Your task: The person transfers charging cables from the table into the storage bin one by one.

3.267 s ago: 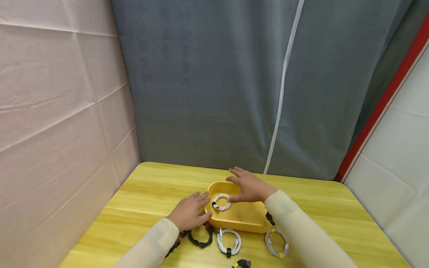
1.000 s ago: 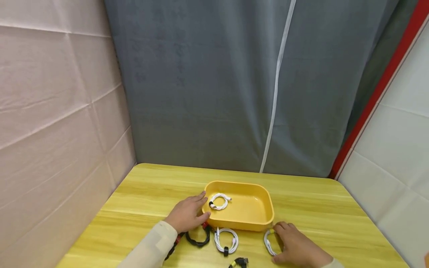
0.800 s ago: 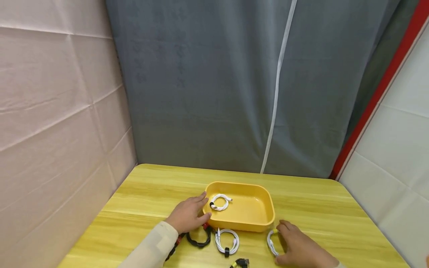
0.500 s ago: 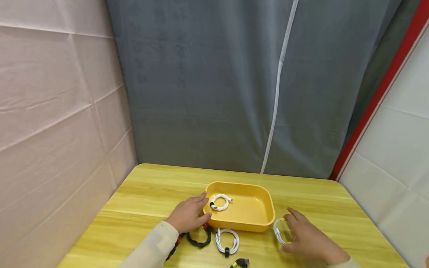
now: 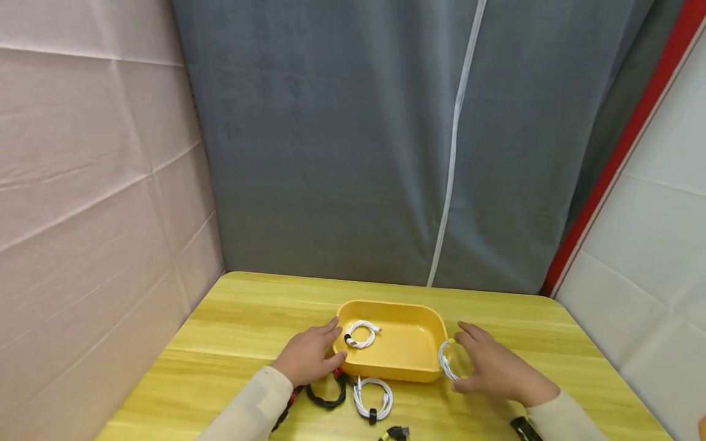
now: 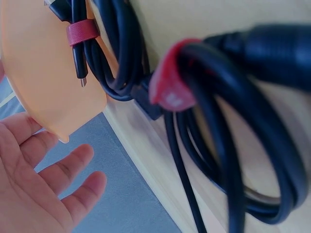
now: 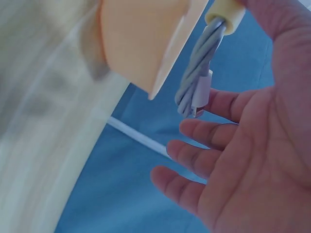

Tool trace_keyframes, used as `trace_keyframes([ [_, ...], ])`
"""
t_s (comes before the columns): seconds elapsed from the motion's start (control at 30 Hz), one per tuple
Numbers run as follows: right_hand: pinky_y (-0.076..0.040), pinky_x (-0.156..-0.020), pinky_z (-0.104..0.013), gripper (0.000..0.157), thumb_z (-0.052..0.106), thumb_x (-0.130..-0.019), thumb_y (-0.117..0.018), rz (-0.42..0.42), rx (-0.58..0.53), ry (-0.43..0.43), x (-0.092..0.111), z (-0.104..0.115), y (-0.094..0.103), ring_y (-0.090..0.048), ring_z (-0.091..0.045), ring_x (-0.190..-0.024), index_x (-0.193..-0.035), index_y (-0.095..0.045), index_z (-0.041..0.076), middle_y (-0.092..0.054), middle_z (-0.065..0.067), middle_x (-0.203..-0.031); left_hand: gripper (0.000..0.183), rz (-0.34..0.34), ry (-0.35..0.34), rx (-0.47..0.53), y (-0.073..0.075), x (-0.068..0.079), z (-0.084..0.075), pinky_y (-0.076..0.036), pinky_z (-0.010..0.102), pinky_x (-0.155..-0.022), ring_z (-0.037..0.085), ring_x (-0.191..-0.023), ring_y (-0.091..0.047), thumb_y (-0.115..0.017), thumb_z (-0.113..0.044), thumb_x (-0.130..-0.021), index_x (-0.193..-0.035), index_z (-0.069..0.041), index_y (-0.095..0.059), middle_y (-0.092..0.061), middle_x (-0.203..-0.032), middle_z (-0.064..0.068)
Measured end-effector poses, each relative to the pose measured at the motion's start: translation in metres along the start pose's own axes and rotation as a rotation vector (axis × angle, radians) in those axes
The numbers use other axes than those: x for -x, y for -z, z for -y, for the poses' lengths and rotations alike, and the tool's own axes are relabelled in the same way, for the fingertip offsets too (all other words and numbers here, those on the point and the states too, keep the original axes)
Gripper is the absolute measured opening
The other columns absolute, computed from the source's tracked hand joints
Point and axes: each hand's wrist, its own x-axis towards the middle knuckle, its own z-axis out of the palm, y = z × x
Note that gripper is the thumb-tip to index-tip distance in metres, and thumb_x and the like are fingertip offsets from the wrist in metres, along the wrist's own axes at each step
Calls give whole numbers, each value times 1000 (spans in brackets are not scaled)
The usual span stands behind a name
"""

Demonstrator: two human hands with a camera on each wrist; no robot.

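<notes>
My right hand pinches a coiled white charging cable with a yellow strap between thumb and index finger. In the head view that cable hangs at the right rim of the yellow tray; the other fingers are spread. My left hand rests with straight fingers at the tray's left end, and in the left wrist view its fingertips meet the tray's edge. Inside the tray, to the left, lies another white cable coil with a black strap.
In front of the tray lie a white cable coil with a black strap and a black cable coil with a red strap. More black cable with red lies by my left wrist. A black plug with yellow shows at the bottom edge.
My right hand has left the tray's white coil, taken hold of the yellow-strapped cable on the table, and lifted it up to the tray's right rim. The left hand stays put.
</notes>
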Motion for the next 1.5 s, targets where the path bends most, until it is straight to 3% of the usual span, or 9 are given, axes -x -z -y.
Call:
trace_keyframes([
  [0.3,-38,-96,-48,82,49,-63,-79,30,23,92,-33,18,10,-39,-38,-124,-122,-52,0,-38,-23,-136,62,1,3,0,-1,1,5,-43,42,-93,25,-119,-48,-43,-54,-91,-136,-11,-48,-35,-145,5],
  [0.47,-37,-99,-45,80,57,-64,-75,46,28,162,-54,30,13,-37,-34,-126,-120,-53,5,-40,-18,-136,60,-7,7,-9,1,3,7,-43,43,-93,26,-119,-48,-45,-52,-91,-135,-11,-49,-35,-145,5],
  [0.67,-37,-99,-45,80,56,-65,-75,101,56,178,-76,40,13,-36,-35,-126,-122,-53,5,-37,-19,-139,60,-4,15,-6,4,5,7,-42,44,-94,26,-120,-47,-45,-51,-91,-135,-10,-48,-35,-145,5],
  [1.0,-37,-98,-46,84,62,-66,-71,160,98,222,-111,38,5,-38,-34,-125,-123,-52,4,-36,-20,-139,61,15,20,-4,5,6,7,-43,43,-93,26,-120,-48,-43,-53,-92,-137,-11,-46,-32,-146,4],
  [1.5,-34,-101,-45,83,58,-65,-74,323,114,134,-135,43,-5,-30,-34,-131,-125,-52,6,-30,-18,-144,64,15,32,-21,5,5,0,-43,42,-93,26,-120,-48,-41,-56,-91,-138,-13,-45,-31,-147,2],
])
